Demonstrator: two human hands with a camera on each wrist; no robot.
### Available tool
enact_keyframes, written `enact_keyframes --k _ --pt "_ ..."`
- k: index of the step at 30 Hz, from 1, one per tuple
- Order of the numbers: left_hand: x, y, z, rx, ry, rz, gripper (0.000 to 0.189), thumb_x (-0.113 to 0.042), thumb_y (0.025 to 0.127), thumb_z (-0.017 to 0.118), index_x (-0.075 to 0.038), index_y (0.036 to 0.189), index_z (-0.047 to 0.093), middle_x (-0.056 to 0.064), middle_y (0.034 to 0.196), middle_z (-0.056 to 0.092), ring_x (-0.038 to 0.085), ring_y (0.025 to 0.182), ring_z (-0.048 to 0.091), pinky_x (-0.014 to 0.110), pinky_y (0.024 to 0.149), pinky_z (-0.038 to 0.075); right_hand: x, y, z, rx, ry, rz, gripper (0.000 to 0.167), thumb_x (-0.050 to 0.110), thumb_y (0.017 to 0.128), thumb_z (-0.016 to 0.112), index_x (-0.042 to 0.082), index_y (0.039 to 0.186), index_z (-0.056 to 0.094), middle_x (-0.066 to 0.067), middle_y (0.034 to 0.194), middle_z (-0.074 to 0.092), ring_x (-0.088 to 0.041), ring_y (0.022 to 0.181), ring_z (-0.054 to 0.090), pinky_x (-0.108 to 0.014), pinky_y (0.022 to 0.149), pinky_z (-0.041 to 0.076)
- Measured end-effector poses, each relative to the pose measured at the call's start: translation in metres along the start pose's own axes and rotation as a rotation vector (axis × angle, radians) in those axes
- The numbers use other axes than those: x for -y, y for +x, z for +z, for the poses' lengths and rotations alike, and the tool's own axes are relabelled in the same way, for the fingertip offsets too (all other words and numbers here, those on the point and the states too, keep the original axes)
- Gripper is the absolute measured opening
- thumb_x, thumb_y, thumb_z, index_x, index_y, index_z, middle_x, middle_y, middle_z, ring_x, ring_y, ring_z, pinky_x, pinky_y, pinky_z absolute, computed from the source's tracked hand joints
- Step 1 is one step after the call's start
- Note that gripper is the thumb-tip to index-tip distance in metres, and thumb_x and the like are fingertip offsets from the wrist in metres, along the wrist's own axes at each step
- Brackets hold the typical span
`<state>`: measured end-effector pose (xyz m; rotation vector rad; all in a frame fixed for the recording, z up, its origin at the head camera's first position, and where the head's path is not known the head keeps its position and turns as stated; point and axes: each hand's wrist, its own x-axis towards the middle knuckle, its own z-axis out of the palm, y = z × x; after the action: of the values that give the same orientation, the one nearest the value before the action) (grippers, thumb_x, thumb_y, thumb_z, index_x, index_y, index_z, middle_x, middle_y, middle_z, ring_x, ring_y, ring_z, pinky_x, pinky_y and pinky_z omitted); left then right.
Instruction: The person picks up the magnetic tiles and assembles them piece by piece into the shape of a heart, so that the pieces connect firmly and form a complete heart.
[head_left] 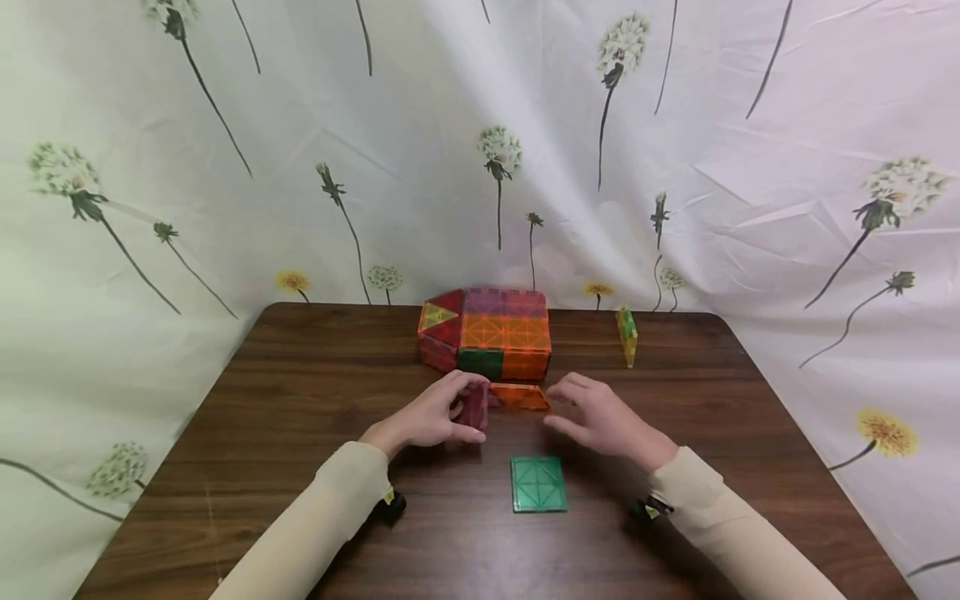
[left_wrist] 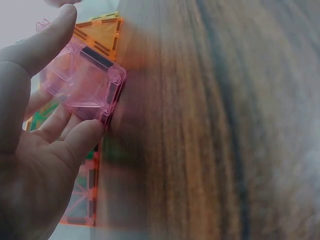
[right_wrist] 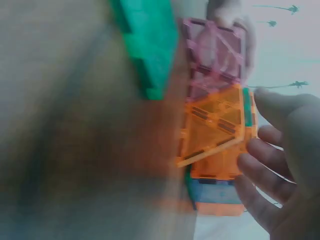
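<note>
Between the thumb and fingers of my left hand [head_left: 431, 410] stands a pink-purple square magnetic tile [left_wrist: 85, 82], upright on the table. To its right, an orange triangular tile [right_wrist: 212, 127] also stands on edge, its end meeting the pink one. My right hand [head_left: 603, 417] hovers just beyond the orange tile's right end, its fingers spread and slightly bent around nothing. Behind both tiles sits a block built of tiles [head_left: 504, 333] in orange, purple, red and green. A green square tile [head_left: 538, 483] lies flat in front of the hands.
A thin yellow-green stack of tiles [head_left: 627, 337] stands upright at the back right of the brown wooden table [head_left: 285, 467]. Behind the table hangs a white cloth [head_left: 420, 167] printed with dandelions.
</note>
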<state>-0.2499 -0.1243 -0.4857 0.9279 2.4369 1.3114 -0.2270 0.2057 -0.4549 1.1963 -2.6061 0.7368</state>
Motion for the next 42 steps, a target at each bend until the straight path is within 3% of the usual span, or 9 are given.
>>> enact_keyframes --k 5,8,12,16,22,26,30,36,42 --pt "0.002 0.001 0.000 -0.007 -0.004 -0.005 0.077 -0.027 0.086 0.091 -0.015 0.150 0.050 0.008 0.143 0.050 0.026 0.127 0.052 0.048 0.104 0.054 0.001 -0.019 0.006 0.143 -0.013 0.001 0.035 0.032 0.100 0.075 0.007 0.124 0.072 -0.006 0.117 0.070 -0.019 0.103 0.069 -0.038 0.088 0.060" --pt "0.003 0.002 0.001 -0.002 -0.012 -0.008 0.076 -0.027 0.086 0.090 -0.016 0.150 0.050 0.007 0.144 0.050 0.026 0.128 0.052 0.048 0.105 0.053 -0.005 -0.027 0.007 0.143 -0.037 0.028 0.035 0.033 0.101 0.074 0.009 0.125 0.072 -0.003 0.116 0.069 -0.016 0.103 0.069 -0.038 0.087 0.060" --pt "0.004 0.001 0.002 0.002 -0.023 -0.024 0.076 -0.027 0.087 0.090 -0.017 0.151 0.049 0.007 0.145 0.050 0.026 0.130 0.052 0.048 0.106 0.053 -0.023 -0.032 0.000 0.055 -0.100 0.075 0.032 0.030 0.099 0.076 0.006 0.121 0.073 -0.005 0.112 0.070 -0.018 0.099 0.071 -0.040 0.082 0.061" --pt "0.005 -0.001 0.002 0.001 -0.027 -0.036 0.076 -0.028 0.087 0.089 -0.017 0.152 0.049 0.007 0.145 0.050 0.026 0.131 0.051 0.048 0.106 0.052 -0.053 -0.028 -0.014 -0.070 -0.160 0.175 0.026 0.026 0.097 0.078 0.005 0.112 0.073 -0.006 0.103 0.071 -0.021 0.091 0.069 -0.041 0.078 0.060" --pt "0.006 0.000 0.002 0.003 -0.030 -0.048 0.077 -0.031 0.087 0.089 -0.020 0.152 0.049 0.002 0.145 0.049 0.022 0.131 0.051 0.045 0.107 0.052 -0.097 -0.017 -0.041 -0.239 -0.197 0.452 0.022 0.020 0.099 0.074 0.000 0.105 0.067 -0.016 0.097 0.067 -0.031 0.087 0.067 -0.050 0.075 0.058" --pt "0.006 0.000 0.003 0.004 -0.043 -0.044 0.077 -0.029 0.087 0.089 -0.019 0.152 0.048 0.003 0.145 0.049 0.023 0.132 0.051 0.046 0.107 0.052 -0.118 -0.011 -0.049 -0.273 -0.215 0.622 0.040 0.031 0.102 0.069 -0.007 0.111 0.063 -0.025 0.100 0.064 -0.040 0.089 0.065 -0.055 0.075 0.055" --pt "0.006 0.001 0.004 0.010 -0.061 -0.038 0.077 -0.028 0.088 0.088 -0.018 0.153 0.047 0.004 0.146 0.049 0.024 0.132 0.051 0.046 0.108 0.051 -0.135 -0.006 -0.048 -0.266 -0.237 0.718 0.049 0.040 0.104 0.064 -0.008 0.106 0.066 -0.028 0.098 0.068 -0.041 0.081 0.065 -0.055 0.069 0.055" --pt "0.007 0.001 0.004 0.014 -0.069 -0.035 0.077 -0.029 0.089 0.088 -0.017 0.153 0.047 0.005 0.146 0.048 0.025 0.133 0.051 0.045 0.108 0.051 -0.147 0.002 -0.047 -0.330 -0.284 0.732 0.038 0.027 0.103 0.063 -0.002 0.079 0.072 -0.022 0.078 0.071 -0.039 0.066 0.065 -0.053 0.057 0.053" --pt "0.007 -0.002 0.003 0.001 -0.080 -0.033 0.076 -0.027 0.089 0.088 -0.016 0.153 0.048 0.007 0.147 0.048 0.027 0.135 0.050 0.049 0.109 0.050 -0.148 -0.002 -0.045 -0.366 -0.273 0.675 0.026 0.015 0.103 0.064 -0.004 0.086 0.073 -0.023 0.083 0.073 -0.043 0.076 0.068 -0.057 0.069 0.054"
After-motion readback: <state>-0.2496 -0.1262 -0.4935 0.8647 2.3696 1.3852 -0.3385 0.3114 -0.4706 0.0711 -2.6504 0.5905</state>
